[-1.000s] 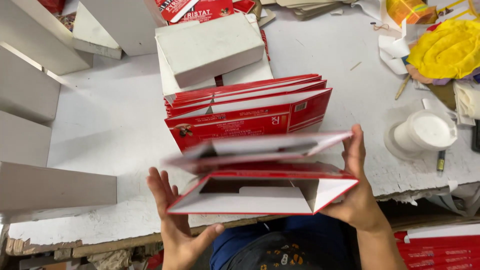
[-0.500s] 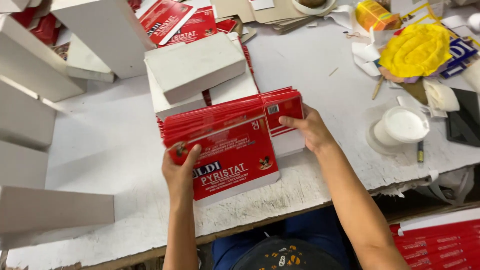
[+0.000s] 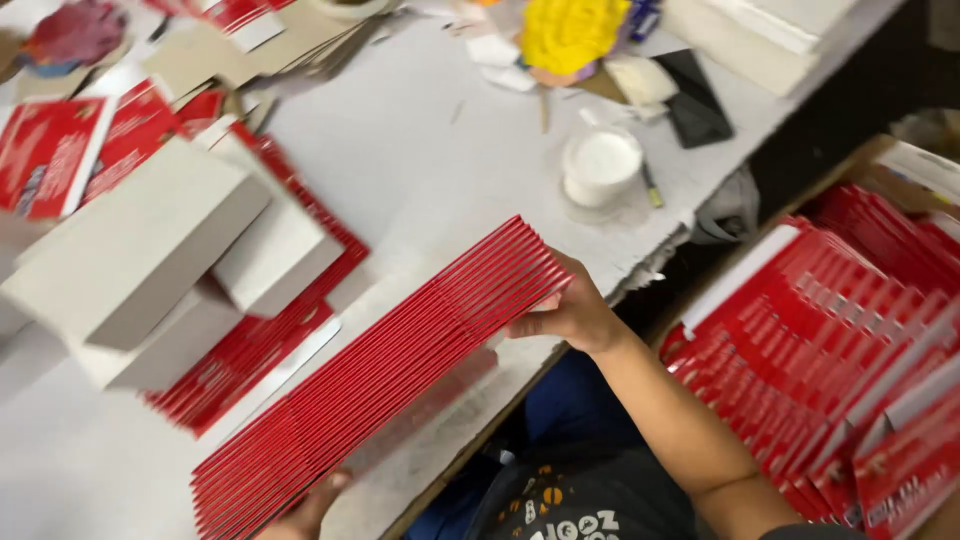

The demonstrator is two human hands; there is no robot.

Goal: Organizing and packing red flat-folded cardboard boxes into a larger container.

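Even, bright overhead light on the white table (image 3: 420, 190); soft shadows only. Motion blur smears the whole tilted view, strongest at the left edge and far corners.

A single camera worn on the person's head looks steeply down and close at the table (image 3: 420, 170), which runs tilted across the frame, its near edge slanting from 6 o'clock up toward 2 o'clock. The wearer's torso sits at 6 o'clock. Beyond the table's edge, at 3 to 4 o'clock, the view takes in a box of red cartons (image 3: 850, 330).
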